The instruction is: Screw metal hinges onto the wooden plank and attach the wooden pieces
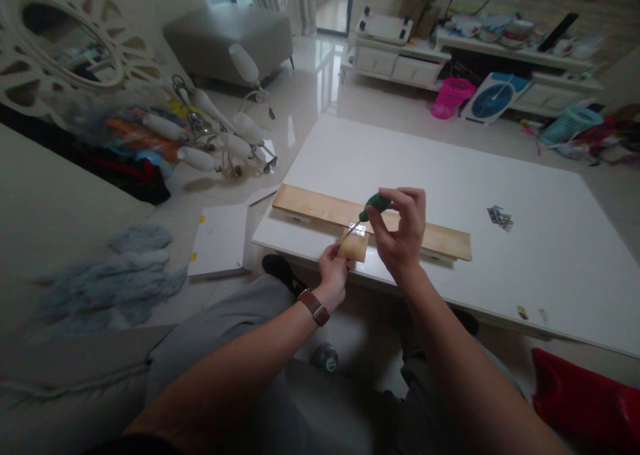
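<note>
My right hand (pixel 401 228) grips the green handle of a screwdriver (pixel 376 206), its shaft slanting down to the left. The screwdriver's tip lies close to my left hand (pixel 334 268), at a small wooden block (pixel 355 247). My left fingers are closed on the left edge of that block. A metal hinge (pixel 357 229) spans the block and a long wooden board (pixel 315 205). The board lies across the near side of a white table (pixel 500 295). Whether a screw sits under the tip is too small to tell.
Small metal pieces (pixel 499 218) lie on the table to the right. A white panel (pixel 220 240) leans by its left end. On the floor are a lamp fixture (pixel 225 132), a bottle (pixel 326 358) and a pink basket (pixel 451 97). Something red (pixel 585 392) is at lower right.
</note>
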Demonstrator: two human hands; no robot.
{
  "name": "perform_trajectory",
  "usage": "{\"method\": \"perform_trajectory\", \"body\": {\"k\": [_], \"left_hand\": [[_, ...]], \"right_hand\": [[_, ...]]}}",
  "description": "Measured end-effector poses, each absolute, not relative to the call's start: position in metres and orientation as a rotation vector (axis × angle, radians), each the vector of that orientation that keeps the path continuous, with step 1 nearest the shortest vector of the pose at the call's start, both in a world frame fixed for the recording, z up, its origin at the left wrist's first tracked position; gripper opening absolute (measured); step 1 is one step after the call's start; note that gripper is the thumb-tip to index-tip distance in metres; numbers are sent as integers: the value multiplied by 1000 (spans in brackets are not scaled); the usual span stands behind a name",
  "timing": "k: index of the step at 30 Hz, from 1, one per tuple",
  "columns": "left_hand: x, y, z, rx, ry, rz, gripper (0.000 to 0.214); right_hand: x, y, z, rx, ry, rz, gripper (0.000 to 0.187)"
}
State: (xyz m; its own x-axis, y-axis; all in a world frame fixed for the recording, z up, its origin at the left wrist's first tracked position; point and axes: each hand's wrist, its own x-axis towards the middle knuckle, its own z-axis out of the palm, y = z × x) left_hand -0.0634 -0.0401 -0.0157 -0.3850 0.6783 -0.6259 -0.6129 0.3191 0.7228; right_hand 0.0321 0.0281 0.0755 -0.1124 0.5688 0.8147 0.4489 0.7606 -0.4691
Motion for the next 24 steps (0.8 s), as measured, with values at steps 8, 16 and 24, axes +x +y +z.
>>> {"method": "perform_trajectory", "body": {"k": [8,16,24], "left_hand": [[-64,-40,-17,64,1402,1380,24],[-64,-40,-20,77,1401,1386,26],[-64,-40,-24,104,1408,1397,29]], "right_hand": [[32,26,75,-744,-1775,270,46],[33,27,75,-821,-1747,130,38],[32,27,75,-770,-1783,226,47]]}}
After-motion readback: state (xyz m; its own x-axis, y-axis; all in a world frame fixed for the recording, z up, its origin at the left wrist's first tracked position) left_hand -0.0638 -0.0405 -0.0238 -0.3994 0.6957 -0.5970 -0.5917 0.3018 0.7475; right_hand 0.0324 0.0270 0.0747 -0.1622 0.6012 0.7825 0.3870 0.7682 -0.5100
